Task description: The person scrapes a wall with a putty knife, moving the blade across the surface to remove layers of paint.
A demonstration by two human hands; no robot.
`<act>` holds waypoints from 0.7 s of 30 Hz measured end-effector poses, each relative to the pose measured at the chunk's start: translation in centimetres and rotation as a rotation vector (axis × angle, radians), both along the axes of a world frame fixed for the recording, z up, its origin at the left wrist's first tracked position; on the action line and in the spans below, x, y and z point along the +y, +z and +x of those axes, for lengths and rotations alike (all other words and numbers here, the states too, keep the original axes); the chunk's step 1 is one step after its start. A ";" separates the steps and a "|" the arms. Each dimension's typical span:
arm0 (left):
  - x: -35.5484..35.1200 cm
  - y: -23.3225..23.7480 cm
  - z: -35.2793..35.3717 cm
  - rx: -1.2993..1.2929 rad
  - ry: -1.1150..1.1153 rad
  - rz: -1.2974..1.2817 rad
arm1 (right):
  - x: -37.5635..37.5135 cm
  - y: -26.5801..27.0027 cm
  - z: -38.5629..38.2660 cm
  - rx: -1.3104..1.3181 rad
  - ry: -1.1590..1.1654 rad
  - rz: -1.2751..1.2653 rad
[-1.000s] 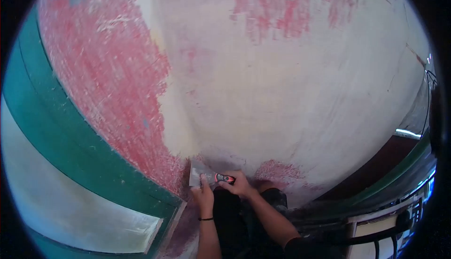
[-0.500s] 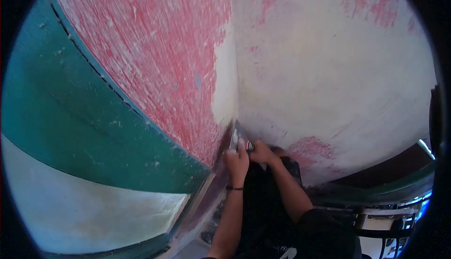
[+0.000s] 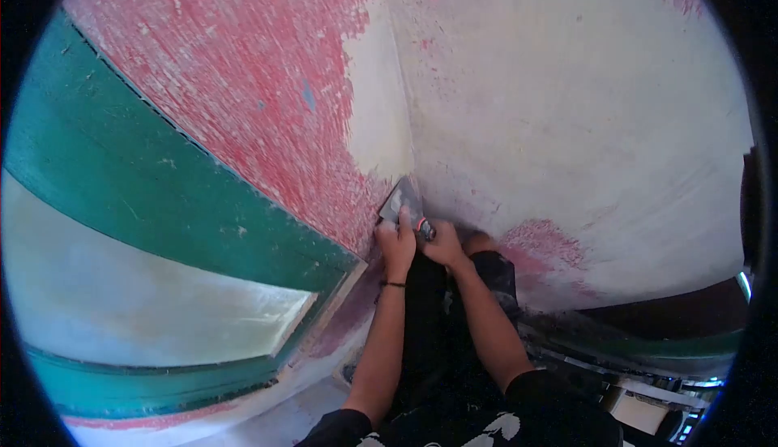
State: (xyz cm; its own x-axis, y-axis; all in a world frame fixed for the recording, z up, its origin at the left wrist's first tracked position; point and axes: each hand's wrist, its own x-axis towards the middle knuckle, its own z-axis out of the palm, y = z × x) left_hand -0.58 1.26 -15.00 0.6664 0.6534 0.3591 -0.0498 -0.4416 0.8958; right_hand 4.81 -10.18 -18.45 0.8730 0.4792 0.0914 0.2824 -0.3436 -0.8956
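Observation:
A wide metal scraper lies against the red-streaked wall, close to the corner with the pale wall. My right hand is wrapped round its dark handle, which has a red and white band. On the left, my left hand presses on the blade with its fingers, a dark band round the wrist. The blade's upper edge is near the cream patch beside the corner.
A green and white panel with a raised edge fills the left side. My knee in dark clothing is close to the pale wall. Dark furniture stands at the lower right.
Both hands and the scraper have moved slightly up and to the left in view. The blade is now turned more to show its flat face. The view itself has shifted too.

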 end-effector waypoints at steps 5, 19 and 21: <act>-1.2 0.5 0.8 -0.183 0.058 -0.084 | -1.3 -0.7 -0.3 -0.132 0.088 0.416; -0.9 0.2 -0.6 -0.277 0.174 -0.073 | 0.4 -0.3 -4.8 -0.211 -0.080 0.524; -0.7 -0.3 -1.1 -0.221 0.139 -0.146 | 0.1 -0.4 -4.9 -0.249 -0.079 0.519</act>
